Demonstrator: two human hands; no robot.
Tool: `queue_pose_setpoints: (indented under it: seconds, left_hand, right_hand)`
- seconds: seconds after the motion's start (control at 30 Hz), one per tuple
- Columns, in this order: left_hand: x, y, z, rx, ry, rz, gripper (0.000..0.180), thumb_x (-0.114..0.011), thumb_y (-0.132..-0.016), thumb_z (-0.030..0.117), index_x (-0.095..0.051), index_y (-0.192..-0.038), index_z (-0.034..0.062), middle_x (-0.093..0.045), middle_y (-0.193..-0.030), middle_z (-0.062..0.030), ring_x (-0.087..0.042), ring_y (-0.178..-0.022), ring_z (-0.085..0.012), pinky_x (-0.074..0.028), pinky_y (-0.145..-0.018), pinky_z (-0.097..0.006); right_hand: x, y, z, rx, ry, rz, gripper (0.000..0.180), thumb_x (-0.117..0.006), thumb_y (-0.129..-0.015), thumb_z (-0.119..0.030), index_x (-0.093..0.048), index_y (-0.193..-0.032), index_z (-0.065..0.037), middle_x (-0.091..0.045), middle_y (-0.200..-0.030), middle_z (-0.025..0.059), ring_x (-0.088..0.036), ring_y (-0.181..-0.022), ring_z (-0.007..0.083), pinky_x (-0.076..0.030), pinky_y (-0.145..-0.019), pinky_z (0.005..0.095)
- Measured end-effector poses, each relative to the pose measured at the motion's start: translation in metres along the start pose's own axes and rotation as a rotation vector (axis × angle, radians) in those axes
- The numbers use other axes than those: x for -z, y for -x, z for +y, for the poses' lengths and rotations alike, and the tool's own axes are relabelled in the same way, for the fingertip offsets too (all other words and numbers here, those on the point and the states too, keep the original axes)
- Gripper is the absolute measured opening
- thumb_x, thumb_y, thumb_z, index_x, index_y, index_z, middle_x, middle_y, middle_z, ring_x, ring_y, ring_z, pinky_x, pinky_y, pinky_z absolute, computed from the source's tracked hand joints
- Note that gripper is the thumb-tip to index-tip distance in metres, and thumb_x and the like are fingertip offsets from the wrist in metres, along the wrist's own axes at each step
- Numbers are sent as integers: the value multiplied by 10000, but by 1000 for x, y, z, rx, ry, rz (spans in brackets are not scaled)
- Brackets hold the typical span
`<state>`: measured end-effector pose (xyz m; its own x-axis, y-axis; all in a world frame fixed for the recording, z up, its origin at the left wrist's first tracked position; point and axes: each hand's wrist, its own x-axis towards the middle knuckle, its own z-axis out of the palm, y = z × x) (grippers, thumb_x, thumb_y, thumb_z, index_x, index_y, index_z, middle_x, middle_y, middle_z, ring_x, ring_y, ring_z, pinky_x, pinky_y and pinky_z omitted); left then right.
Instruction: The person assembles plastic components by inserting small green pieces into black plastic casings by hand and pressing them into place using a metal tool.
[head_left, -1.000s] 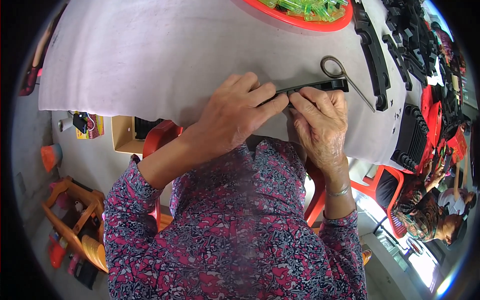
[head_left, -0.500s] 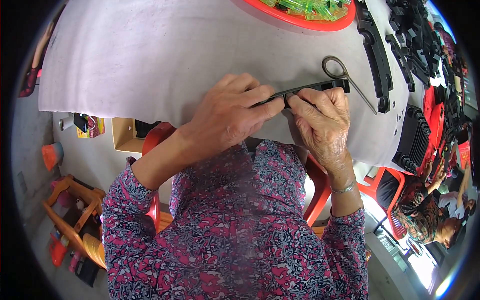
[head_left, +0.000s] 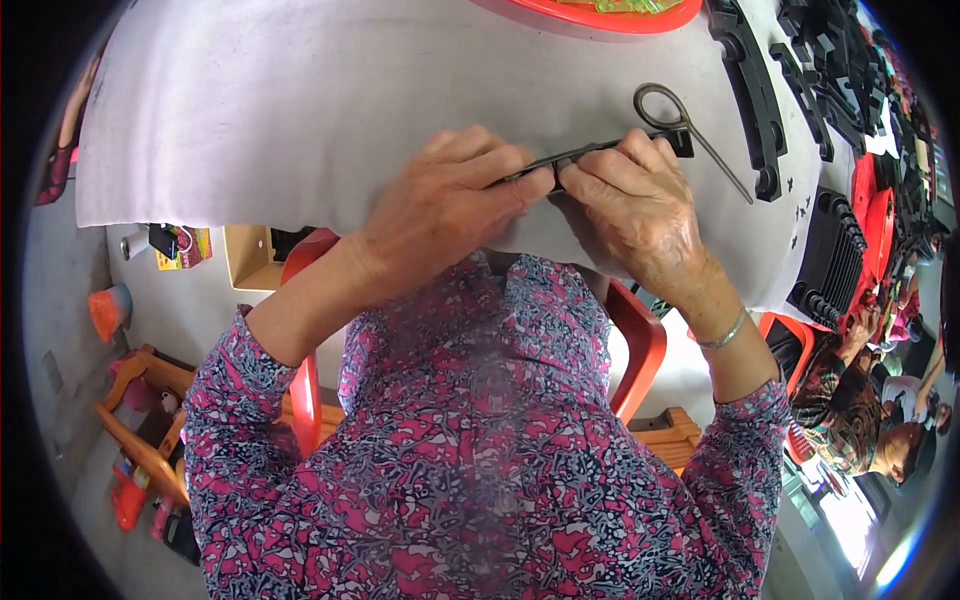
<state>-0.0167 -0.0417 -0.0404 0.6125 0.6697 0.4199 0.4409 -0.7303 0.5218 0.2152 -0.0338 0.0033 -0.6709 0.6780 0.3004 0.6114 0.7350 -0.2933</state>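
Observation:
Both hands grip one long, narrow black plastic part (head_left: 592,148), raised a little over the near edge of the table. My left hand (head_left: 448,195) pinches its left end between thumb and fingers. My right hand (head_left: 640,205) is closed round its middle and right side, the fingertips pressing on it close to the left thumb. A square black end of the part sticks out past the right fingers. Whatever lies under the fingertips is hidden. Just beyond the right hand, a metal tool with a ring handle and a thin straight shaft (head_left: 722,165) lies on the table.
A red basin (head_left: 640,22) of yellow-green clear pieces stands at the far edge of view. Long black parts (head_left: 752,105) lie to the right, with a heap of black pieces (head_left: 835,70) behind. A ribbed black stack (head_left: 832,255) sits at right. Another person (head_left: 850,430) sits beyond.
My hands and the black part have shifted slightly away from me and to the left. My right forearm has swung outward. The view has tilted, so less of the basin shows.

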Motion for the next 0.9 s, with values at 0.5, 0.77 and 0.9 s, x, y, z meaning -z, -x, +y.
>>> queue_pose_setpoints:
  seconds: [0.5,0.77,0.9]
  left_hand:
    - [35,13,-11,-131,-98,-158,413,-764,-703,97,-678,-1105,132,-650,-1067,-6,-597,-945,-261,-470,-817,-400]
    - [36,8,2,-60,-10,-114,384,-773,-688,78,-664,-1056,111,-619,-1068,-53,-598,-946,-281,-470,-822,-421]
    - [29,4,8,-83,-24,-73,359,-766,-699,67,-666,-1041,116,-620,-1066,-68,-615,-948,-290,-482,-819,-420]
  right_hand:
    - [-20,5,-50,-37,48,80,156,-699,-717,-125,-660,-865,-95,-522,-791,-3,-520,-823,210,-387,-743,348]
    - [-6,22,-42,-289,-116,182,280,-833,-651,-85,-747,-917,-101,-678,-908,14,-584,-859,221,-446,-785,352]
    - [-2,33,-34,-382,-88,230,264,-849,-611,-87,-759,-858,-110,-669,-877,4,-570,-830,214,-436,-771,342]
